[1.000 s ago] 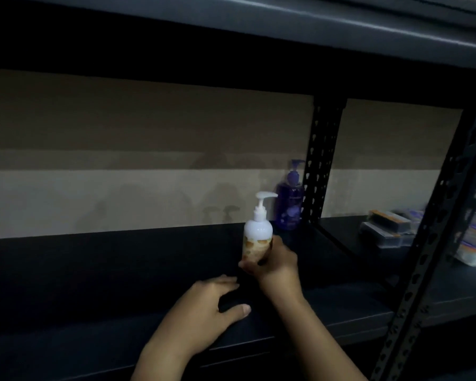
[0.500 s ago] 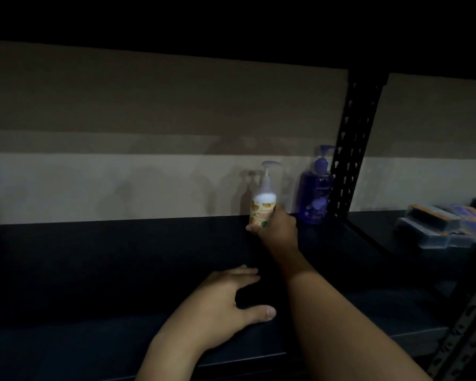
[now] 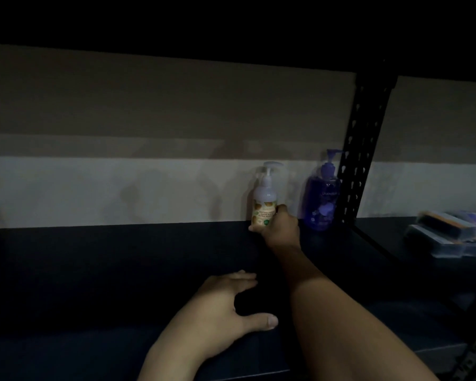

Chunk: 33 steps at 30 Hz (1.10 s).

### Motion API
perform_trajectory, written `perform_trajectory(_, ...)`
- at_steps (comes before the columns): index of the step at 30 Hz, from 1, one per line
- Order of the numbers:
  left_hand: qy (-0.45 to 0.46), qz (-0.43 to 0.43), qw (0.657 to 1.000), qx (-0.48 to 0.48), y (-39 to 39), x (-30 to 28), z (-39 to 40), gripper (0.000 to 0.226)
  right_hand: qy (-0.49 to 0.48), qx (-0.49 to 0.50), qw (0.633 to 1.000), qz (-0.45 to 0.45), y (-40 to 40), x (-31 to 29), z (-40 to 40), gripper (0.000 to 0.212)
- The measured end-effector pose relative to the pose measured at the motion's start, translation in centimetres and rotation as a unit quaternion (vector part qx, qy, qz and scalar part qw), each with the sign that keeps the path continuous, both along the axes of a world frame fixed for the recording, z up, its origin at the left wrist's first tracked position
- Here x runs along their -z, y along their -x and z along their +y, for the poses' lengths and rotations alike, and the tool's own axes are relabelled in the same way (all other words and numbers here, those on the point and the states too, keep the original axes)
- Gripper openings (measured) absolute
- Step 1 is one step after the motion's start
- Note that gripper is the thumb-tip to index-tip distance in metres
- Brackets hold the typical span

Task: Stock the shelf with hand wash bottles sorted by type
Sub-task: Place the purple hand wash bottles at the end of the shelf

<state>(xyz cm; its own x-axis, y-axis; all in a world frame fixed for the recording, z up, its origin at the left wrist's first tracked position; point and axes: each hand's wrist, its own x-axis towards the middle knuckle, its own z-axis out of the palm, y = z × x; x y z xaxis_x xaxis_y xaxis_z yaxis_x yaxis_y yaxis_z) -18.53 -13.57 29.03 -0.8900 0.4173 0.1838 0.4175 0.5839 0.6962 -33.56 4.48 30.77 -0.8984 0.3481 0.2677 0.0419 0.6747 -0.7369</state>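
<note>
A white pump bottle with an orange fruit label stands upright at the back of the dark shelf, close to the wall. My right hand grips its lower body, arm stretched far in. A purple pump bottle stands upright to its right, beside the black perforated upright, a gap between the two bottles. My left hand rests flat on the shelf near the front edge, fingers spread and holding nothing.
A black perforated upright divides the shelf bays. Flat packaged items lie in the bay to the right. A pale wall runs behind the shelf. The shelf above casts heavy shadow.
My right hand has carried the white bottle from mid-shelf to the back, next to the purple bottle. The camera has moved closer and lower. My left hand has stayed in place.
</note>
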Motion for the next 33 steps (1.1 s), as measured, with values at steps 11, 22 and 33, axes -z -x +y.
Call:
perform_trajectory(11, 0.100, -0.021, 0.995, -0.016, 0.9, -0.2, -1.8, 0.077, -0.057, 0.009, 0.998, -0.038, 1.3, 0.3, -0.1, 0.069)
perform_trajectory(22, 0.194, -0.017, 0.981, -0.017, 1.0, -0.7, -1.4, 0.076, -0.071, 0.014, 0.997, -0.019, 1.0, 0.6, -0.3, 0.079)
perform_trajectory(33, 0.182, -0.022, 0.983, -0.017, 1.0, -0.8, -1.4, 0.077, -0.055, -0.005, 0.998, 0.001, 0.8, 0.4, 0.2, 0.055)
